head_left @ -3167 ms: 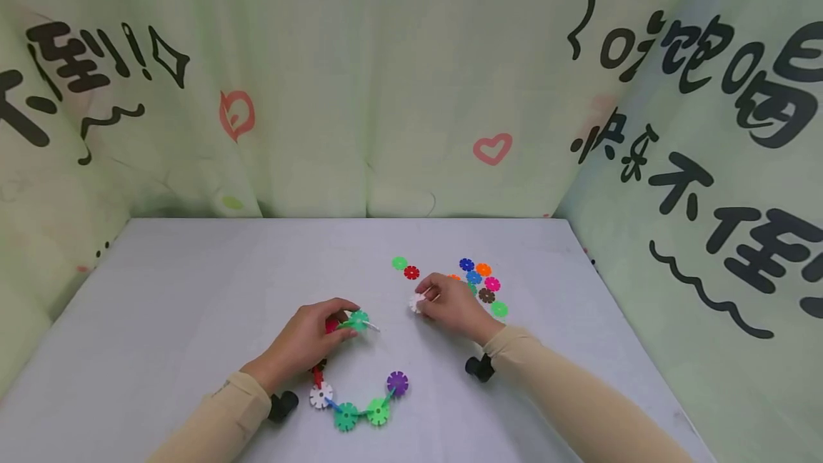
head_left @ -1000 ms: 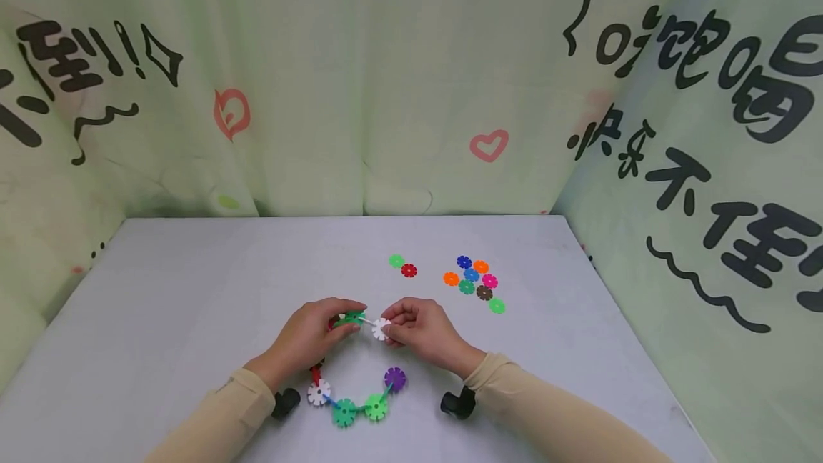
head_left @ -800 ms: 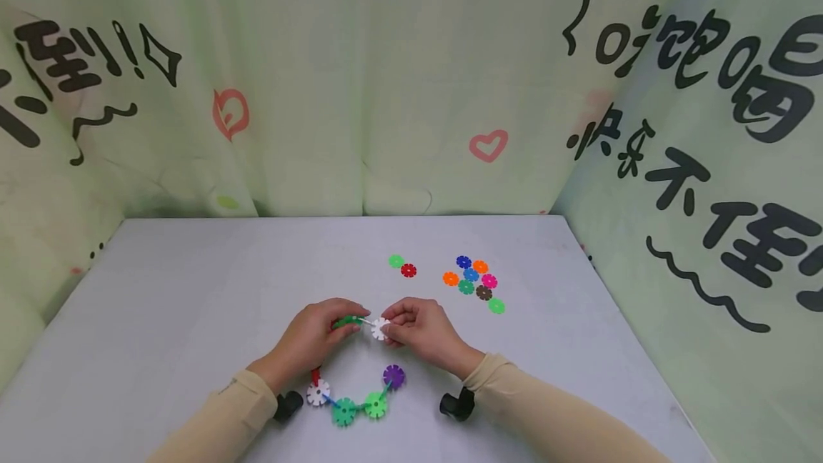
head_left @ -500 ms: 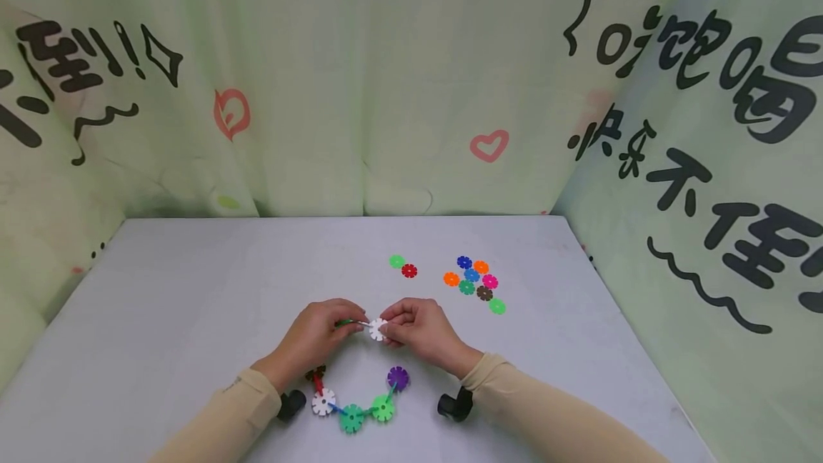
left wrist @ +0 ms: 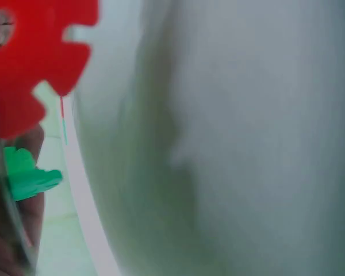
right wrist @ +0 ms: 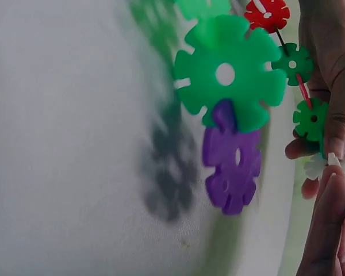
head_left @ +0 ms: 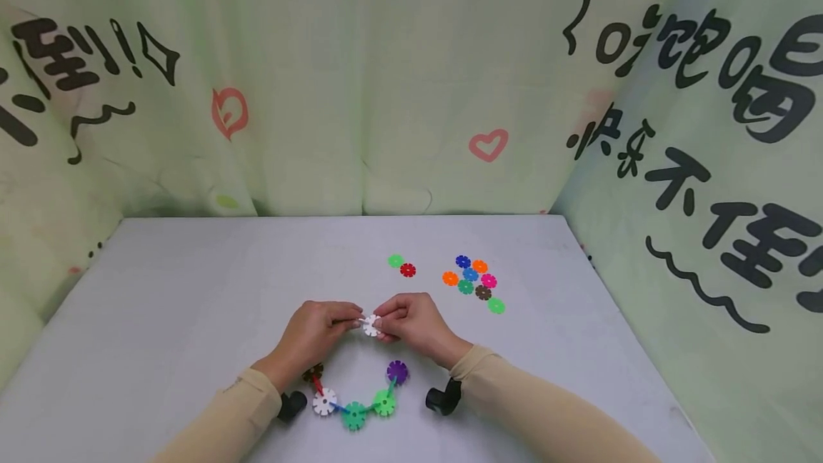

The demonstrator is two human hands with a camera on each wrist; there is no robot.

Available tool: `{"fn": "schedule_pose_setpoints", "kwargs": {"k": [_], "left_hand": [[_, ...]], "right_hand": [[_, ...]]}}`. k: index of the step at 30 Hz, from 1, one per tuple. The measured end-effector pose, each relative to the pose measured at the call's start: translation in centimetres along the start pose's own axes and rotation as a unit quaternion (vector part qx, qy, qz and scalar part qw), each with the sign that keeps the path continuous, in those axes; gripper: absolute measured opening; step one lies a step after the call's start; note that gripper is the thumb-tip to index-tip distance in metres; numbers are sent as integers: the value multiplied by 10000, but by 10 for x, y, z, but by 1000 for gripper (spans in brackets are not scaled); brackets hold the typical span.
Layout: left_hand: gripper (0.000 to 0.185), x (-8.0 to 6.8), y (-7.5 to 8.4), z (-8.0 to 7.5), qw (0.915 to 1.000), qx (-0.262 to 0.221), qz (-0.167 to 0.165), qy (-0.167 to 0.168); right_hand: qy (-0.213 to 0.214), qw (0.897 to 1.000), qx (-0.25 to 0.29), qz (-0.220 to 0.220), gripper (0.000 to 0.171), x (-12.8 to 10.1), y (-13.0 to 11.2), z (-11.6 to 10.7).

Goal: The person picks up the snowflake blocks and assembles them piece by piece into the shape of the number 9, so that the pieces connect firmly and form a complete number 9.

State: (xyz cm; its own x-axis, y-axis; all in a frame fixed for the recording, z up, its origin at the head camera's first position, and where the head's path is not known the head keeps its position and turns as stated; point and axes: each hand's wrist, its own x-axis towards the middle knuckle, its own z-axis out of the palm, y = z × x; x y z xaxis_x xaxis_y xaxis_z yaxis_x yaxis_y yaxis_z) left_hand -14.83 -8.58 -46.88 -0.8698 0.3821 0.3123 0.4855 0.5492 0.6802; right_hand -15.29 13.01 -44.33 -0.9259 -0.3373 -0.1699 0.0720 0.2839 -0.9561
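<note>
In the head view my left hand (head_left: 313,332) and right hand (head_left: 418,327) meet above the middle of the table. My right hand pinches a white notched plastic disc (head_left: 371,326), the kind that slots together. Finger and thumb of my left hand pinch the end of the disc chain, right against that disc. In the right wrist view a white disc (right wrist: 315,167) shows at the left fingertips, joined to a green disc (right wrist: 310,119). The chain hangs round through a brown, a white disc (head_left: 324,402), greens and a purple disc (head_left: 397,372). Part of it is hidden behind my left hand.
Several loose discs lie farther back on the right, among them a pink disc (head_left: 489,281) and an orange disc (head_left: 450,279). Left of these sit a light green disc (head_left: 395,261) and a red disc (head_left: 408,270). A patterned curtain (head_left: 366,91) surrounds the white table (head_left: 212,270).
My right hand has brought the white disc from near the loose discs leftward to the chain's end. My left fingers have shifted onto that end, and the hands are closer together.
</note>
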Motion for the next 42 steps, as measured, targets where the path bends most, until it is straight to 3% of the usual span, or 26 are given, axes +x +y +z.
{"fn": "schedule_pose_setpoints", "kwargs": {"k": [6,9,15,22,32,42], "left_hand": [[11,-2,-3,-4,9995,-4,-200,-249],[9,-3,-3,-4,9991,152,-279,-264],[10,-4,-1,-5,9981,270,-493,-243],[12,-5,-4,-7,9978,192,-557,-305],[13,-6,-5,-9,9977,130,-555,-365],[14,-6,-5,-12,9969,52,-660,-432]], "right_hand": [[-711,9971,-283,19,13,7,3,-10],[-816,9951,-559,-77,16,10,7,-19],[-108,9876,-1564,-54,20,20,18,-43],[689,9681,-2405,154,27,40,25,-62],[811,9450,-3135,458,48,67,22,-67],[805,9297,-3525,703,24,78,24,-65]]}}
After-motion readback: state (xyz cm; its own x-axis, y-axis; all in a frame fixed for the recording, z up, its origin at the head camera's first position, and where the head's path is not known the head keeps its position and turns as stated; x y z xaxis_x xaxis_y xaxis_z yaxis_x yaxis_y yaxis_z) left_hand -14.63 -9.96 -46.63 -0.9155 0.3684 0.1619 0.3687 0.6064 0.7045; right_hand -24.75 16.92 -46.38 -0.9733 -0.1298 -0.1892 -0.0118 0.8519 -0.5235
